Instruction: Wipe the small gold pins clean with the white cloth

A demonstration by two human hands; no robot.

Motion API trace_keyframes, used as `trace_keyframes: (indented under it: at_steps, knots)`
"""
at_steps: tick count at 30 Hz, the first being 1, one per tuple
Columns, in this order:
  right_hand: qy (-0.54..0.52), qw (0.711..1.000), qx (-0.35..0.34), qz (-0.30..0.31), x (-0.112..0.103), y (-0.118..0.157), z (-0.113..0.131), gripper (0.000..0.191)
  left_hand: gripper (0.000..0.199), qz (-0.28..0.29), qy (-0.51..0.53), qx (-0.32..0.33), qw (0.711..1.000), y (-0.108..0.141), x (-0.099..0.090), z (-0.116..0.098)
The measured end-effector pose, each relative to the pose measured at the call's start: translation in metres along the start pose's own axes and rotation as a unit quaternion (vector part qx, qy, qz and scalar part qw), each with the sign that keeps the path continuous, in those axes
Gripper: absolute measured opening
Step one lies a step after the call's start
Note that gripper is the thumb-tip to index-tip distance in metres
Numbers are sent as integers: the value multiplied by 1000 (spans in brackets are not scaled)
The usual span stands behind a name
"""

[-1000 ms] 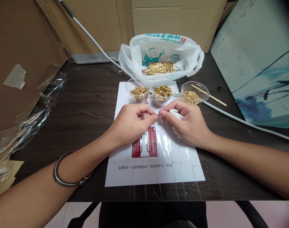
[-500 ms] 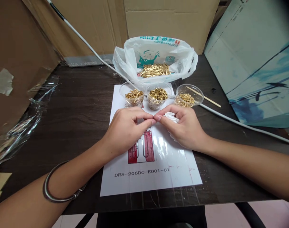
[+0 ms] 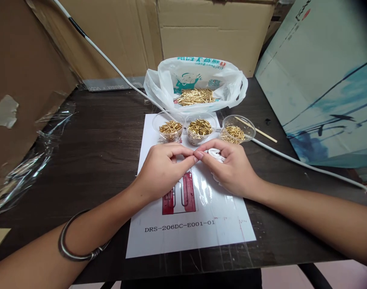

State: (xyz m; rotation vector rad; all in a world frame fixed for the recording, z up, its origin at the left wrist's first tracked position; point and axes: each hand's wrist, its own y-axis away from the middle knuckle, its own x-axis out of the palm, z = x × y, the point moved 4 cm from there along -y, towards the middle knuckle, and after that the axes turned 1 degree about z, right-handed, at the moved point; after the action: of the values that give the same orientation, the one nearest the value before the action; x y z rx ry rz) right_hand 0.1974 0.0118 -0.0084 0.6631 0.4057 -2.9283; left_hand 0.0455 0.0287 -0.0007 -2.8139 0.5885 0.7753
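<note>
My left hand [image 3: 162,170] and my right hand [image 3: 231,166] meet fingertip to fingertip above a printed paper sheet [image 3: 228,233]. Both pinch with thumb and index finger; whatever sits between the tips is too small or hidden. A crumpled white tissue [image 3: 216,154] is tucked in my right palm under the curled fingers. Just beyond the hands stand three clear plastic cups of small brass-coloured pins: a left cup [image 3: 170,136], a middle cup [image 3: 199,138] and a right cup [image 3: 246,134].
Behind the cups, an open white plastic bag [image 3: 153,86] holds many longer brass-coloured pins [image 3: 197,96]. A wooden stick [image 3: 266,134] lies by the right cup. A white cable [image 3: 310,168] crosses the dark table [image 3: 90,152]. Cardboard [image 3: 213,40] walls the back, a painted panel [image 3: 328,100] the right.
The view has tilted slightly, so everything sits a little lower in the picture. My hands keep their fingertip-to-fingertip pinch, with only a slight shift of the fingers.
</note>
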Motion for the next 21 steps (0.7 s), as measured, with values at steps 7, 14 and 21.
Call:
trace_keyframes:
  at_steps: [7, 14, 21]
  knots:
    - [29, 998, 28, 40, -3, 5, -2, 21, 17, -1, -12, 19, 1000, 2, -2, -2]
    - [72, 992, -50, 91, -5, 26, 17, 9, 18, 9, -25, 28, 999, 0, -1, -2]
    - [161, 983, -90, 12, -16, 40, 24, 43, 18, 21, 9, 37, 999, 1, -1, -5]
